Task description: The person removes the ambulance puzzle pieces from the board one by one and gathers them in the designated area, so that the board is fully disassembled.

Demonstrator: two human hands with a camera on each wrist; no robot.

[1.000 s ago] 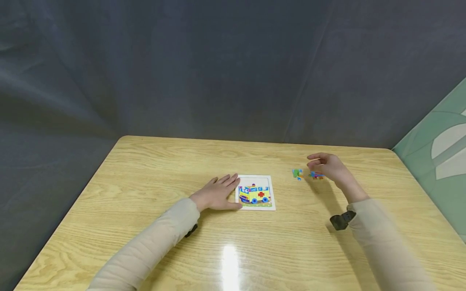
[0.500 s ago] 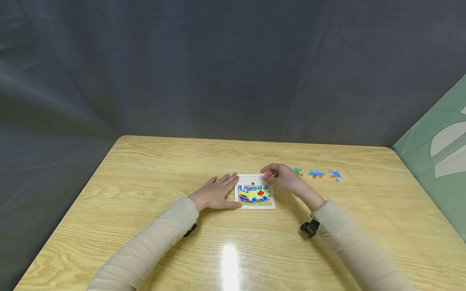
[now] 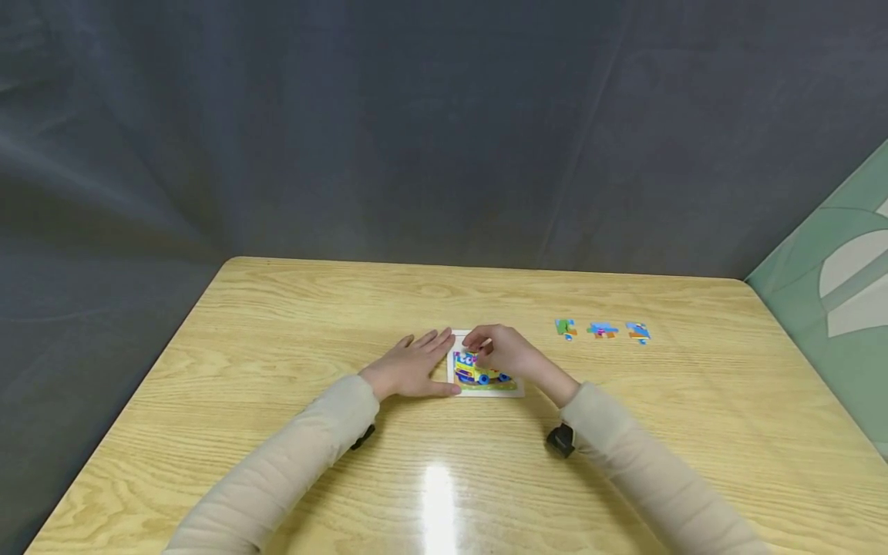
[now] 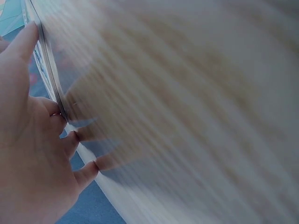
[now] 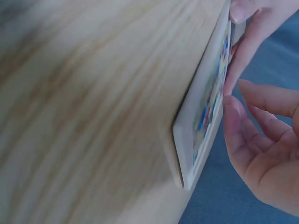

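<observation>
A white-framed jigsaw puzzle with a yellow ambulance picture lies on the table. My left hand is spread flat at its left side, thumb at the lower left corner and fingertips along the left edge. Over the upper middle of the puzzle is my right hand, covering part of the ambulance. Its thumb and index finger come close together at the puzzle's surface in the right wrist view; I cannot tell whether a piece is between them. A blank white strip shows in the upper part of the frame.
Three loose puzzle pieces lie in a row to the right: a green one, a blue and pink one and a blue and orange one. The wooden table ends at a dark curtain behind.
My right hand has moved left from above the loose pieces to the puzzle, uncovering the rightmost piece. The left hand and the frame stay in place.
</observation>
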